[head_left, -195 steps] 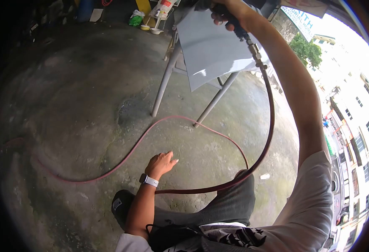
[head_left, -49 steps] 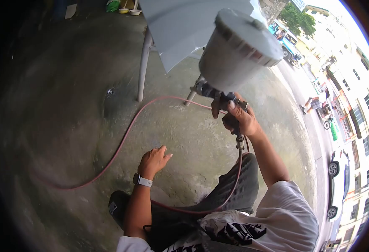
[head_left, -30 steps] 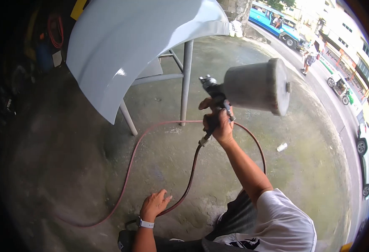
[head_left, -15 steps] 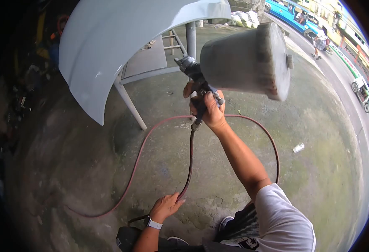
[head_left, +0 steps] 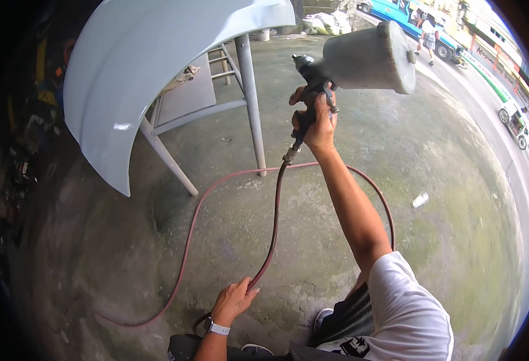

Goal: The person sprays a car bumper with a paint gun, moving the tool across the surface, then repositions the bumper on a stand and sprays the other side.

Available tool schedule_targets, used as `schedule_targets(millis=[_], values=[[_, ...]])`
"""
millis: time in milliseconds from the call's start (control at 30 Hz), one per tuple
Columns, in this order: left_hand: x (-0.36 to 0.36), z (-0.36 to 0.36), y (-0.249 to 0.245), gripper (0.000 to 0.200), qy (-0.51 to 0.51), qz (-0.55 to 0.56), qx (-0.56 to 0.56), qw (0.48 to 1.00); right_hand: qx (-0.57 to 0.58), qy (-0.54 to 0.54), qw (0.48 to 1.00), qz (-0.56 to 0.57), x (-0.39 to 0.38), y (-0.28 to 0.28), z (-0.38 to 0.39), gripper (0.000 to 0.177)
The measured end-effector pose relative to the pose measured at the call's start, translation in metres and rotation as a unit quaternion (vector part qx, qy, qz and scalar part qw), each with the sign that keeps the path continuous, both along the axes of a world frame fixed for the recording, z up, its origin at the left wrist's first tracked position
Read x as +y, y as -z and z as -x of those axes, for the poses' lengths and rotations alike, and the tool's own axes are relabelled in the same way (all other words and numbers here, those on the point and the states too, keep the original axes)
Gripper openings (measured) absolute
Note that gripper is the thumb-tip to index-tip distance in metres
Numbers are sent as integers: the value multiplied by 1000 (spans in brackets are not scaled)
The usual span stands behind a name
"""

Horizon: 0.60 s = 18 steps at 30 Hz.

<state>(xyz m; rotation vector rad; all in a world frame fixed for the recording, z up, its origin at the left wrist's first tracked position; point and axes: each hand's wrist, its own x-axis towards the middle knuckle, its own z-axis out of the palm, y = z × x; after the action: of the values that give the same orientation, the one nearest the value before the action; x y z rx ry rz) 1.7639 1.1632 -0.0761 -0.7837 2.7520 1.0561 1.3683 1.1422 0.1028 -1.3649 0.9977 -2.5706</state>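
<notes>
My right hand (head_left: 320, 123) is wrapped round the handle of a dark spray gun (head_left: 314, 75), with a large grey cup (head_left: 364, 59) on it. The nozzle points up and left, toward a glossy pale grey-blue panel (head_left: 150, 66), and stands apart from its edge. From the base of the handle a dark red hose (head_left: 276, 210) hangs down to my left hand (head_left: 233, 299), whose fingers are closed round it. A pale-strapped watch (head_left: 218, 327) is on my left wrist.
A grey metal stand (head_left: 252, 108) is under the panel. More hose (head_left: 187, 240) loops over the concrete floor (head_left: 216, 259). A clear plastic cup (head_left: 420, 200) lies at right. Beyond are white sacks (head_left: 327, 23), a blue vehicle (head_left: 397, 15), a walking person (head_left: 428, 37) and a white vehicle (head_left: 514, 123).
My right hand and the spray gun have moved up and right, away from the panel. The panel and stand appear shifted left in view. My left hand still holds the hose.
</notes>
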Motion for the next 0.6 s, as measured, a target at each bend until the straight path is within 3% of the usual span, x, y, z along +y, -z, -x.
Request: schedule_targets(millis=[267,600], values=[[1,-2,-8,40,-15,1,-23,1000,-38,93,995,-27,-3,-1,22,38],[3,-8,-1,37,-5,8,-3,1000,9,-24,1000,-4,3,-23,-18,41]])
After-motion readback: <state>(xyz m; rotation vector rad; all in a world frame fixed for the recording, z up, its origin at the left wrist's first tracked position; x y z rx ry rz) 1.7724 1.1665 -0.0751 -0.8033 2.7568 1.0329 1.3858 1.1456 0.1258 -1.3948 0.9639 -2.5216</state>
